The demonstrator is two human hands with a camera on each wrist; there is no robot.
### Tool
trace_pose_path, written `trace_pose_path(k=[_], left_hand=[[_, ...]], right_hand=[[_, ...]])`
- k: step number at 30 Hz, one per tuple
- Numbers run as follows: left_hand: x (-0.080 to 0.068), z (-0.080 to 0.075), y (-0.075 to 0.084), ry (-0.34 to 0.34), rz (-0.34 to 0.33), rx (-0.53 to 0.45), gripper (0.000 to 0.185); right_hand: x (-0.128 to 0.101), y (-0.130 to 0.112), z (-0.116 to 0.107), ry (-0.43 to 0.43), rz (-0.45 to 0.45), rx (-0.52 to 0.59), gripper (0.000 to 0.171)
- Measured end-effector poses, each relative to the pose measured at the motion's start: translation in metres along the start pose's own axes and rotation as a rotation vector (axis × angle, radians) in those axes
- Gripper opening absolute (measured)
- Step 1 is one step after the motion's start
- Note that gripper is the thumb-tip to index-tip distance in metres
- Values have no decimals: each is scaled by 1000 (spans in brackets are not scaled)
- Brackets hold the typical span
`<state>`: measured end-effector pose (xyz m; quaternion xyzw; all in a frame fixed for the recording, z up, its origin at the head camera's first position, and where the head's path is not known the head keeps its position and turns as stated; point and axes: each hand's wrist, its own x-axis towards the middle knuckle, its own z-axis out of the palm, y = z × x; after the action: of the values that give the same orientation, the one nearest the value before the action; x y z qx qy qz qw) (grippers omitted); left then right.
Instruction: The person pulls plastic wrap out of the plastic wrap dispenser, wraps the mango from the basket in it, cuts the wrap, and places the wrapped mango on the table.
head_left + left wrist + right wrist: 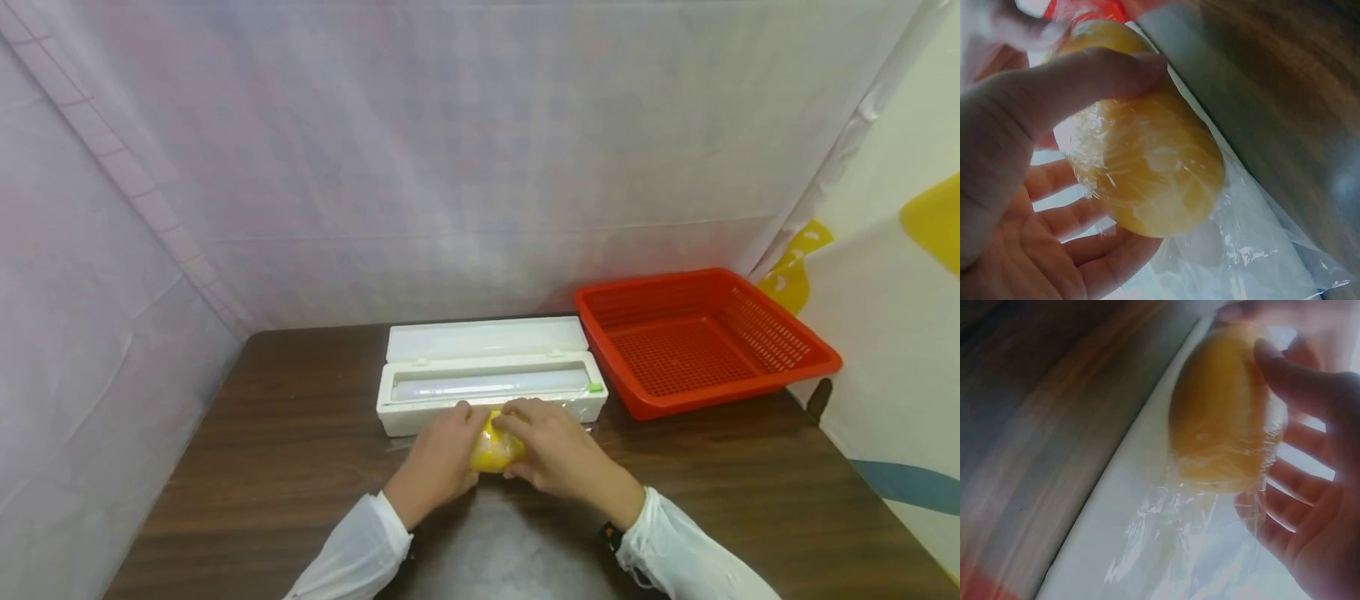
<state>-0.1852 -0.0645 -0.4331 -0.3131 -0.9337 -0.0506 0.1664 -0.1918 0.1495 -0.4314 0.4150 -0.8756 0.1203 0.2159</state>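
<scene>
A smooth yellow oval fruit [497,448], partly covered in clear cling film, is held between both hands at the front of a white cling film dispenser [408,421]. My left hand [442,454] grips its left side, the thumb lying across the top in the left wrist view. From the other side my right hand [558,446] holds it with thumb and curled fingers. Loose, wrinkled film [1254,256] trails from the fruit over the dispenser's white surface. The dispenser's lid [487,337] stands raised behind a film roll [487,386].
A red plastic basket [720,398] stands at the back right, close beside the dispenser. The green slider [596,387] sits at the dispenser's right end. Brown wooden tabletop [285,433] stretches to the left, and white cloth [480,167] hangs behind.
</scene>
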Motion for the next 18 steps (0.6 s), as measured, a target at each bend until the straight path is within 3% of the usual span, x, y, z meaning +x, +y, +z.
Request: trace_pose_path(k=[8,18], left_hand=[[0,-1,-3,0,6,-37,86],[-1,0,5,-40,-8,57,78]], right_hand=[[-2,-2,3,-62,21,-121,79],[-2,-2,3,-64,17,-146,75]])
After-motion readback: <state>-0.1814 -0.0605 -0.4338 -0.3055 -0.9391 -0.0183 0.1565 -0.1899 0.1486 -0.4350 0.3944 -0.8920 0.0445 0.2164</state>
